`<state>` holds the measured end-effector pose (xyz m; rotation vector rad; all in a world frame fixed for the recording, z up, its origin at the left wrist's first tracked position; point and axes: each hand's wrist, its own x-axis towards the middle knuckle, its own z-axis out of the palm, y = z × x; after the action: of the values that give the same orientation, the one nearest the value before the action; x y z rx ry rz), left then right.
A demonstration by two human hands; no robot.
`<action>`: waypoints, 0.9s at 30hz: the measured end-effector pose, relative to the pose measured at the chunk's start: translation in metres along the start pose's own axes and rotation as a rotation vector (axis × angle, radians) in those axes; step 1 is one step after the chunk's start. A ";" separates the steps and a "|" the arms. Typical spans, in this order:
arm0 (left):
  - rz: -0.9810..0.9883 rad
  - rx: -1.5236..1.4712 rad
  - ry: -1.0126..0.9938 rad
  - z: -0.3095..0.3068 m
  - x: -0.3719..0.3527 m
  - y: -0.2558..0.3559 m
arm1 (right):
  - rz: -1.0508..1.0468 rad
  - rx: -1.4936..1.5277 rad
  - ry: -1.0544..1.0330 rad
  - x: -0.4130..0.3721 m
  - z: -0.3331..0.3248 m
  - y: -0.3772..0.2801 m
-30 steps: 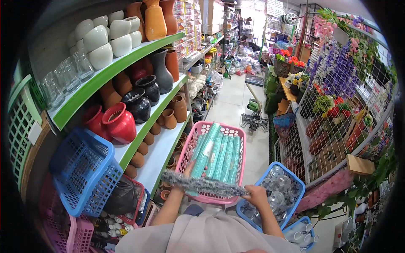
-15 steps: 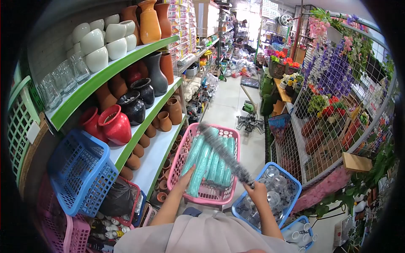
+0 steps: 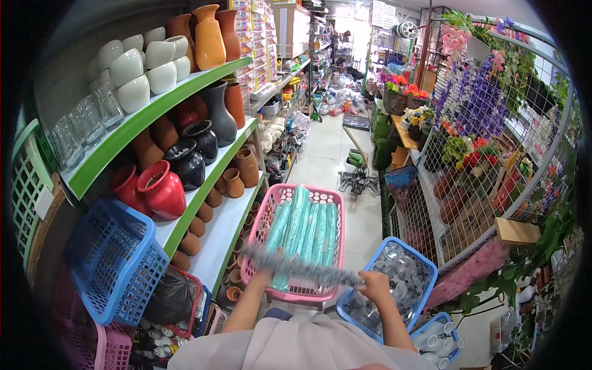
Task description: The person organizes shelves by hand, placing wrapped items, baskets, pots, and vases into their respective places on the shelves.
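Note:
My right hand grips the end of a long grey fluffy duster, which lies level across the near edge of a pink basket. The basket holds several teal rolls wrapped in clear film. My left hand rests at the near end of the rolls, partly hidden under the duster; whether it grips one is unclear.
A blue basket of clear glass items stands at my right hand. Green-edged shelves on the left carry white, clay, black and red pots. A blue basket hangs low left. A wire rack of artificial flowers lines the right. A tiled aisle runs ahead.
The duster pointed away over the rolls half a second ago; it has swung back down to lie crosswise over the basket's near edge. My left hand stayed at the rolls.

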<state>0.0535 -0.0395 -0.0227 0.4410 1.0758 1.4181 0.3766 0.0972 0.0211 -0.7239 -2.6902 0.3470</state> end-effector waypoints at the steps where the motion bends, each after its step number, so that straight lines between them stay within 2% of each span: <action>1: -0.053 0.018 0.017 -0.002 -0.001 -0.001 | 0.245 0.064 0.049 0.003 0.005 -0.002; 2: -0.053 0.017 0.017 -0.002 -0.002 -0.002 | 0.489 0.128 0.098 0.004 0.008 -0.005; 3: 0.023 -0.020 -0.043 -0.004 -0.001 -0.002 | 0.564 0.184 0.145 0.007 0.007 -0.012; 4: 0.100 -0.057 -0.102 -0.005 -0.001 -0.002 | 0.560 0.184 0.145 0.006 0.004 -0.017; 5: 0.158 -0.104 -0.157 -0.007 0.001 -0.004 | 0.428 0.105 0.099 0.003 0.001 -0.021; 7: 0.120 -0.194 -0.223 -0.019 0.005 -0.004 | 0.143 -0.002 -0.016 0.000 0.000 -0.017; 8: 0.081 -0.286 -0.286 -0.025 0.006 -0.006 | 0.143 -0.001 -0.018 0.000 0.000 -0.013; 9: 0.224 -0.216 0.082 0.026 -0.032 0.009 | 0.231 -0.009 -0.037 0.001 0.000 -0.010; 10: 0.017 -0.187 -0.012 0.003 -0.019 0.013 | 0.316 -0.018 -0.055 0.003 0.001 -0.009; 11: -0.014 -0.334 -0.047 -0.007 -0.011 0.002 | 0.414 0.055 0.028 0.005 0.004 -0.009; 12: -0.042 -0.481 -0.082 -0.004 -0.012 0.003 | 0.408 0.055 0.025 0.007 0.002 -0.014; 13: -0.034 -0.483 -0.078 -0.004 -0.016 0.006 | 0.420 0.048 0.012 0.010 -0.004 -0.021; 14: -0.022 -0.232 -0.005 -0.005 -0.022 0.008 | 0.434 0.042 -0.002 0.012 -0.006 -0.025; 15: -0.015 0.018 0.069 -0.006 -0.026 0.008 | 0.286 0.018 -0.042 0.006 0.004 -0.016; 16: -0.014 0.015 0.074 -0.025 -0.012 -0.012 | 0.282 0.019 -0.046 0.006 0.007 -0.011; 18: 0.557 0.667 -0.025 -0.073 0.025 -0.059 | 0.028 -0.010 -0.113 0.008 0.010 -0.005; 19: 0.110 0.095 0.105 -0.021 -0.023 -0.012 | 0.172 0.000 -0.075 0.010 0.009 -0.008; 20: -0.053 -0.410 -0.234 -0.046 -0.001 -0.024 | 0.165 0.002 -0.080 0.013 0.009 -0.012; 22: 0.096 -0.257 -0.150 -0.020 -0.025 -0.005 | 0.545 0.116 0.050 0.023 0.009 -0.021; 23: 0.104 -0.260 -0.141 -0.026 -0.026 -0.005 | 0.574 0.104 0.012 0.028 -0.007 -0.039; 24: -0.016 -0.191 -0.078 -0.034 -0.027 -0.005 | 0.566 0.107 0.008 0.026 -0.001 -0.034; 25: -0.137 -0.121 -0.017 -0.039 -0.027 -0.005 | 0.301 0.094 -0.056 0.019 0.008 -0.022; 26: -0.135 -0.123 -0.015 -0.038 -0.027 -0.005 | 0.038 0.077 -0.118 0.016 0.014 -0.014; 27: 0.170 0.036 -0.047 -0.033 -0.025 -0.006 | -0.010 0.087 -0.157 0.018 0.015 -0.012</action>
<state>0.0355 -0.0751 -0.0351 0.6003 1.0473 1.5312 0.3509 0.0938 0.0159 -0.6845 -2.8033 0.5354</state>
